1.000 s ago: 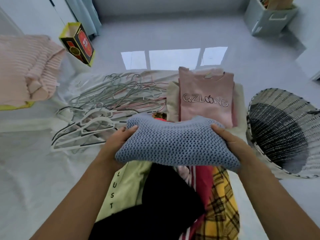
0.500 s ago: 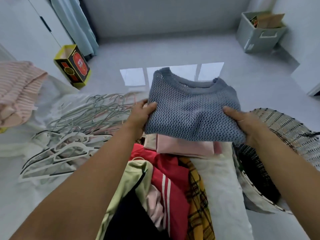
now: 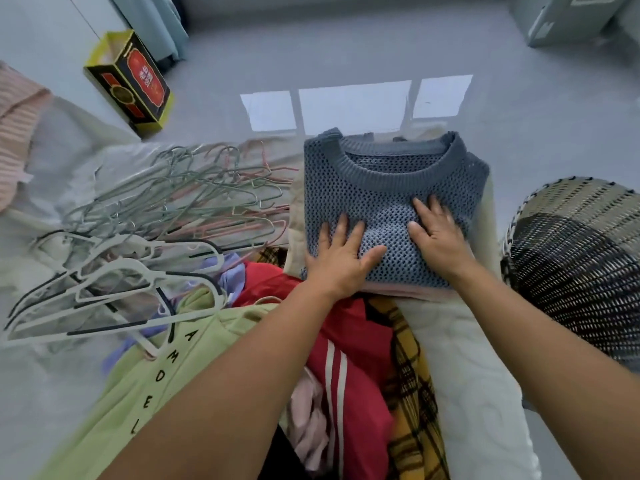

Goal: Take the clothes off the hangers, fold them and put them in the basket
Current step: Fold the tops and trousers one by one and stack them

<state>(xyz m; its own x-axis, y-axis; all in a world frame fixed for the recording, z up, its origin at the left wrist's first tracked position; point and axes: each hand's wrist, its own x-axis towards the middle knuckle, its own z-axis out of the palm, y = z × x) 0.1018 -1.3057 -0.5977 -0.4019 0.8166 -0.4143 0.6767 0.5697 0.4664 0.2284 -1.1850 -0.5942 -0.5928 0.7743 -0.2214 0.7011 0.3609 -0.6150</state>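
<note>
lying beneath left hand and right hand, fingers flat: blue sweater

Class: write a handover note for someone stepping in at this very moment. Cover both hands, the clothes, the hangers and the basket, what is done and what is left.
The left hand is open, pressing flat on the folded blue knit sweater.
The right hand is open, flat on the same sweater.
The sweater lies on a folded pink garment. The basket is to the right, with no clothes visible in it.
Bare hangers are piled to the left.
Done: sweater folded and stacked.
Left: move the folded pieces into the basket, then fold the heap of clothes nearest the person.
</note>
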